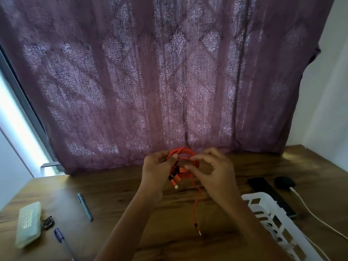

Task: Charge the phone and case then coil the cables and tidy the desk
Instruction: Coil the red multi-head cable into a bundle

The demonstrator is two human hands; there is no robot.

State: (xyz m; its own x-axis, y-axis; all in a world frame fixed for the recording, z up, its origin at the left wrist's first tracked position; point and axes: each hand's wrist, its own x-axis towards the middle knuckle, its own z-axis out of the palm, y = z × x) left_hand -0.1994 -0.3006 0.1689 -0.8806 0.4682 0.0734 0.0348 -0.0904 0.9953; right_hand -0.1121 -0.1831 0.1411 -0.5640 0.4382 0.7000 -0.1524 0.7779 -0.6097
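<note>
An orange cable (185, 152) is looped into a coil held above the wooden desk (169, 240). My left hand (156, 170) grips the coil's left side, thumb over the strands. My right hand (212, 170) pinches a strand at the coil's right side. Several orange connector ends (176, 180) hang below the coil, and one long tail (195, 211) dangles down toward the desk. A black phone (271, 194) lies at the right with a black case (284, 182) beyond it; a white cable (308, 210) runs from the case along the right edge.
A white slotted basket (271, 217) stands at the right front, next to the phone. On the left lie a pale green box (29, 224), a small dark clip (48, 222), a grey pen (85, 206) and a blue pen (63, 242). A purple curtain (169, 81) hangs behind the desk.
</note>
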